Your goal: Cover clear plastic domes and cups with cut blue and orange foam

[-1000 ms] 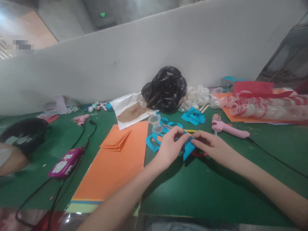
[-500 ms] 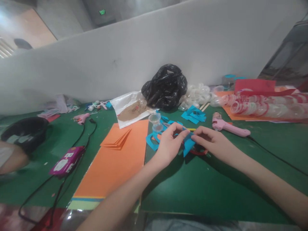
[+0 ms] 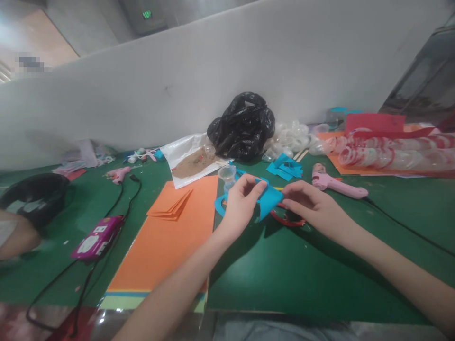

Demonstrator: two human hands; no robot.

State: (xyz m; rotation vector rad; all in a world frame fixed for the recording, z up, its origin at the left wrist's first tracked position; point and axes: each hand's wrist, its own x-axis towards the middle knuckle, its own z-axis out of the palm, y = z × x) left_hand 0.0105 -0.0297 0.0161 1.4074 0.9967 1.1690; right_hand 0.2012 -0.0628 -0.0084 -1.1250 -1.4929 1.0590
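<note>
A piece of blue paper (image 3: 270,201) is held up between my two hands above the green table. My left hand (image 3: 243,203) pinches its left side between thumb and fingers. At its right edge, the thumb and fingertips of my right hand (image 3: 307,203) are closed on the paper. Red-handled scissors (image 3: 289,219) lie on the table beneath, partly covered by the paper and my right hand. Clear plastic cups (image 3: 226,174) stand just beyond my left hand, with blue paper offcuts (image 3: 220,204) around them.
Orange sheets (image 3: 170,246) lie left of my hands, beside a purple power strip (image 3: 97,238) with black cords. A pink glue gun (image 3: 337,184) lies at right. Behind are a black plastic bag (image 3: 245,128), blue paper pieces (image 3: 285,167) and red-banded cups (image 3: 391,158). Someone's arm (image 3: 19,237) shows at far left.
The blue paper has turned so more of its broad face shows. My left hand has shifted slightly left and up, and more of the red scissor handles is visible.
</note>
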